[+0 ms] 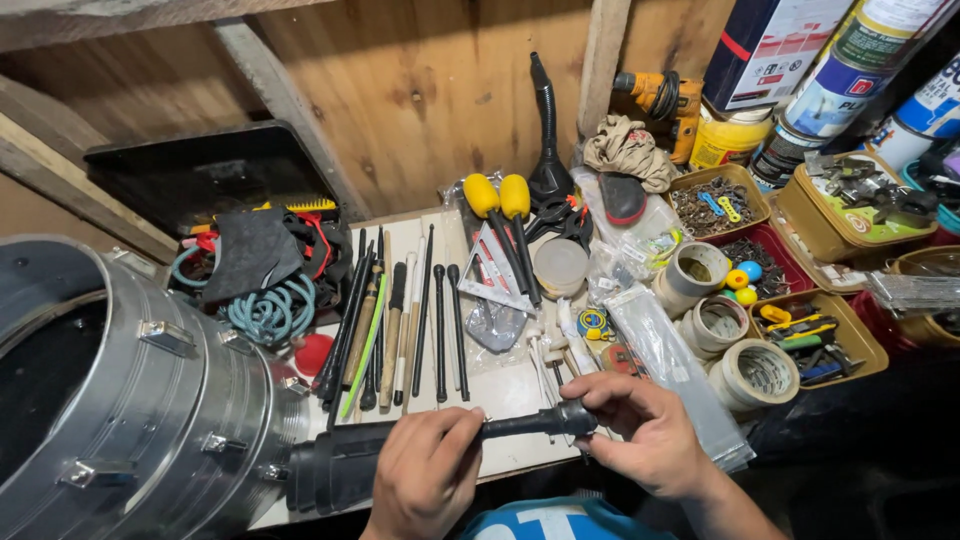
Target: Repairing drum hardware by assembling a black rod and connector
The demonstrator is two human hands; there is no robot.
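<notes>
— Well, we have the black funnel (420, 455) across the bench edge: our left hand (425, 480) clenched round its thick body, our right hand (640, 430) pinching the narrow spout end.

— It looks like stiff, light plastic, probably a bit slick, so we'd grip the wide part.

— Beyond our right hand sit tape rolls (735, 345); farther up, a white-and-blue can (840, 80) and a dark blue carton (770, 45) with white and red label panels.

Both hands (540, 450) and forearms are bare, above a bright blue shirt (555, 522) with white print.
</notes>
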